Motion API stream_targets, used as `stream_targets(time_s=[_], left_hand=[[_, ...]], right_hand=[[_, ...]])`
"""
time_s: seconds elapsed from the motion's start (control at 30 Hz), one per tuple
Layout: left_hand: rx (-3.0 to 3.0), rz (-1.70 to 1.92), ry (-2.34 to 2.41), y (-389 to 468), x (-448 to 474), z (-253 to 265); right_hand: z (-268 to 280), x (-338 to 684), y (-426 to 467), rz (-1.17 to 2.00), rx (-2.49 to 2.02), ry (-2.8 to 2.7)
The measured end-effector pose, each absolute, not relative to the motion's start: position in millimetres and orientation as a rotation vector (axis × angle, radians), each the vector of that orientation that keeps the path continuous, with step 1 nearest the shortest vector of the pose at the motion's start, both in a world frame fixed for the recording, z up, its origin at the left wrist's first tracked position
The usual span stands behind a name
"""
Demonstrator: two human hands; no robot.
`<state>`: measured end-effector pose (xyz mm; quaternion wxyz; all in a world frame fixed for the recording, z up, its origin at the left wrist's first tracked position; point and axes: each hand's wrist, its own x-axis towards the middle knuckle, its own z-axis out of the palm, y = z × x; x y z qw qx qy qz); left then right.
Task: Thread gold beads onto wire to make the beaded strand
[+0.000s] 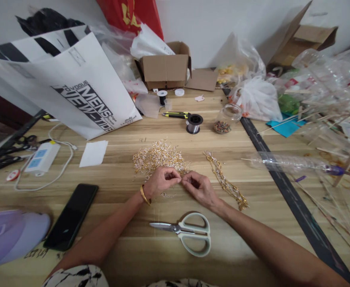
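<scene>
In the head view my left hand (163, 181) and my right hand (200, 188) meet fingertip to fingertip, each closed in a pinch. Whatever lies between the fingertips is too small to make out. Just beyond them spreads a pile of tiny gold and silver beads or jewellery pieces (158, 156). A short fine chain (168, 195) lies on the table under the hands. Right of my right hand is a bundle of gold and silver chains (225, 181). Nearer to me, white-handled scissors (183, 230) lie with their blades pointing left.
Spools of wire (194, 124) and thread (162, 97), a utility knife (175, 114) and a bead jar (227, 119) stand behind the pile. A phone (71, 216), power strip (42, 158) and paper bag (82, 87) are left. Plastic bottles and sticks (327, 111) crowd the right.
</scene>
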<state>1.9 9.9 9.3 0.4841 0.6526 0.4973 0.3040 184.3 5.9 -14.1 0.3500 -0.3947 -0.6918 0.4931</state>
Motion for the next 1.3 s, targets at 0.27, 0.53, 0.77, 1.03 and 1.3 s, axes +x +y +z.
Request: stream_targets(time_s=[0.27,0.53,0.77,1.03,1.3], left_hand=[[1.605,0.782,1.286,11.9,1.1,13.0],[1.638,0.779,1.277,11.1,2.0,10.6],[1.648,0.785,1.239,10.6,2.5,8.2],[1.668,0.78,1.245,10.2,2.7,9.9],[1.654,0.789,1.228,10.1,3.4,11.2]], right_hand=[[-10.5,184.8,5.2,1.268,-1.005,-1.806],[-10.9,185.1,5.3,1.296,-1.001,-1.792],[-12.0,185.5,6.0,1.328,-0.982,-1.789],[-12.3,185.2,6.4,1.347,-0.98,-1.77],[-13.2,185.2,6.5,1.361,-0.987,-1.772]])
